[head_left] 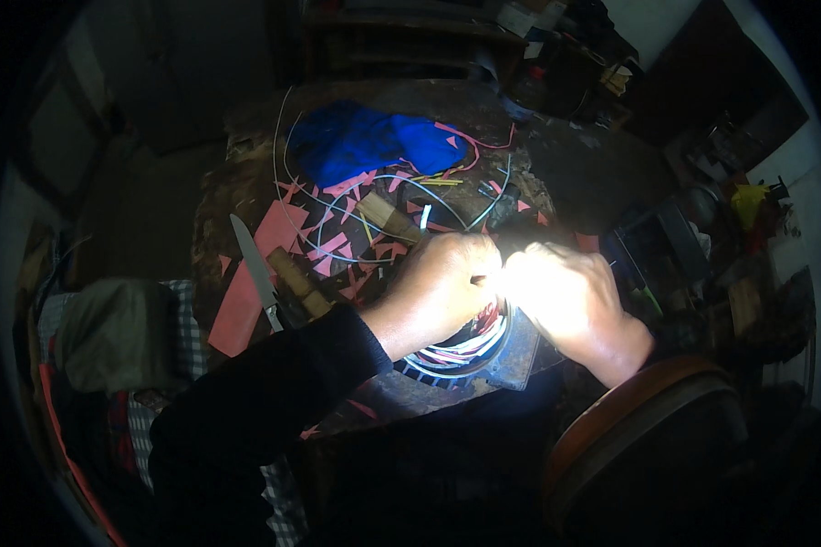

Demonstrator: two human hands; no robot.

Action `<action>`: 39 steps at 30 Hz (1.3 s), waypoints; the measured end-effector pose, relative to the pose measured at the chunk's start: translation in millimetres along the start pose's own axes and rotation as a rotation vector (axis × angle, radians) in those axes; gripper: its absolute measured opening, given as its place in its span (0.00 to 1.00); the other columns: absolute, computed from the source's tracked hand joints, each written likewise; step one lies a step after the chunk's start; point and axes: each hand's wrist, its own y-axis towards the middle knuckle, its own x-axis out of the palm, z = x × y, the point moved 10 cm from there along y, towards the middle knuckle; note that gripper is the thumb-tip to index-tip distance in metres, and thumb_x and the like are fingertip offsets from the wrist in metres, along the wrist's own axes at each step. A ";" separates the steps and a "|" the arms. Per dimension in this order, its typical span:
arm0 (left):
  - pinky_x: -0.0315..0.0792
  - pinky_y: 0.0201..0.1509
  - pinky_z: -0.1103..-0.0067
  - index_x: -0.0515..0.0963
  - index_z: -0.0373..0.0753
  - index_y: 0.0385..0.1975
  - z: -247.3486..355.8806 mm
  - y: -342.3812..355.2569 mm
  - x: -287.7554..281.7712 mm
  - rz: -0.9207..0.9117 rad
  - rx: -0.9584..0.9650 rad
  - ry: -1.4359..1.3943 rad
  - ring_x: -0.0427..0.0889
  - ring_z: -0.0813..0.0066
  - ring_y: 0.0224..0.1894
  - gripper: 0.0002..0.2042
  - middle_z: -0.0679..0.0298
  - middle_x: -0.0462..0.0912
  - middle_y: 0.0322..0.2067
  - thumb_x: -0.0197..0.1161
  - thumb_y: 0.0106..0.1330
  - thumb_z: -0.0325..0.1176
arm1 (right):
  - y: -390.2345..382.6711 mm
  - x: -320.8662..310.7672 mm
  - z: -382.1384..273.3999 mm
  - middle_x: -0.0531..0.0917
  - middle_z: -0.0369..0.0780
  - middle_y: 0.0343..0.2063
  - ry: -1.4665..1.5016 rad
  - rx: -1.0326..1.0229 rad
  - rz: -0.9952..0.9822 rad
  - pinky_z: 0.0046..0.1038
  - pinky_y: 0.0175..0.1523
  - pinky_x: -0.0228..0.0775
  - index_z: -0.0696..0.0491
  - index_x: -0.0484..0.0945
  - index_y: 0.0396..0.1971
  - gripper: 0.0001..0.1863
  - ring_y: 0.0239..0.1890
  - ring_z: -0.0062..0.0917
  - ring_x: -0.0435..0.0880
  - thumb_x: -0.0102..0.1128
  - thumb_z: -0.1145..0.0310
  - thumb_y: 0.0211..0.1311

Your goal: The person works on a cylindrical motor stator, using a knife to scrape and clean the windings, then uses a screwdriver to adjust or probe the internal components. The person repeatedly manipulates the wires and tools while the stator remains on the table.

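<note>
Under a bright patch of light, my left hand [447, 278] and my right hand [570, 296] meet over a round motor stator [456, 357]. Pale wire bundles and reddish windings line the stator's ring. Both hands have their fingers curled and pinched close together, almost touching. What lies between the fingertips is hidden by the hands and the glare. A knife [254, 263] with a long blade lies left of my left hand, beside a wooden block [298, 284]. Another wooden piece [388, 217] sits just beyond my left hand.
Cut scraps and a wide strip of pink sheet [237, 310] litter the worn table [219, 205]. Loose pale wire [324, 211] loops across it. Bunched blue cloth [374, 141] lies at the far side. An orange-brown rounded object [629, 415] stands near my right forearm.
</note>
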 end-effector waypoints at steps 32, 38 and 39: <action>0.75 0.35 0.78 0.87 0.35 0.35 8.0 -2.6 -1.4 0.002 0.038 -0.085 0.79 0.85 0.30 0.05 0.69 0.87 0.27 0.67 0.69 0.17 | -1.0 2.1 8.1 0.88 0.43 0.29 -0.079 0.057 -0.008 0.37 0.36 0.84 0.53 0.86 0.37 0.05 0.31 0.39 0.92 0.74 0.70 0.67; 0.77 0.38 0.80 0.86 0.34 0.37 4.8 -3.9 4.9 -0.031 0.003 -0.254 0.82 0.85 0.32 0.07 0.68 0.90 0.30 0.65 0.71 0.14 | -6.3 -13.6 44.1 0.92 0.48 0.38 -0.119 0.272 0.022 0.42 0.41 0.88 0.57 0.88 0.48 0.09 0.38 0.44 0.95 0.72 0.71 0.72; 0.78 0.39 0.80 0.86 0.33 0.38 6.1 -4.0 5.1 -0.034 0.013 -0.246 0.83 0.85 0.33 0.06 0.67 0.91 0.31 0.65 0.72 0.14 | -6.7 -9.8 48.3 0.92 0.49 0.38 -0.051 0.261 -0.030 0.43 0.42 0.88 0.56 0.88 0.49 0.10 0.39 0.45 0.95 0.72 0.72 0.72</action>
